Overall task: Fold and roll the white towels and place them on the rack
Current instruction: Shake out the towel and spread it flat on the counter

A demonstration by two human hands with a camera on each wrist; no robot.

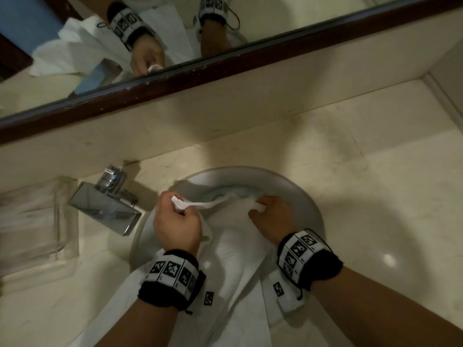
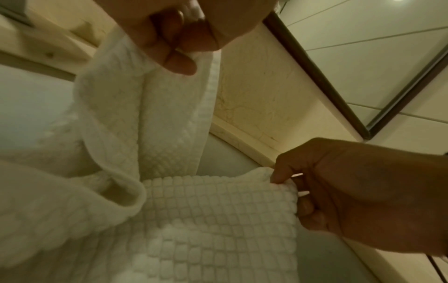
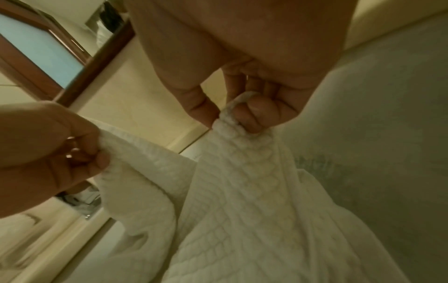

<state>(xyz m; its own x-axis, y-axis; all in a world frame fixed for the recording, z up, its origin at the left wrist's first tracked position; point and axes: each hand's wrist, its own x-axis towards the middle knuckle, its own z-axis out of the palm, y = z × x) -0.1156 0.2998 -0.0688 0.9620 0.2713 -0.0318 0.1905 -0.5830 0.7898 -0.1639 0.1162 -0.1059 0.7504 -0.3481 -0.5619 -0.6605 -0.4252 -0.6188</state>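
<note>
Head view had left hand (image 1: 178,221) and right hand (image 1: 271,216) each pinching a top corner of the white waffle towel (image 1: 233,256) over the sink basin (image 1: 295,196) — edge stretched left-right between them, body trailing toward the person.

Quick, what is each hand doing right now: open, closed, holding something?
Left hand: closed, pinching a corner of the white towel.
Right hand: closed, pinching another corner of the same towel, over the sink.
</note>
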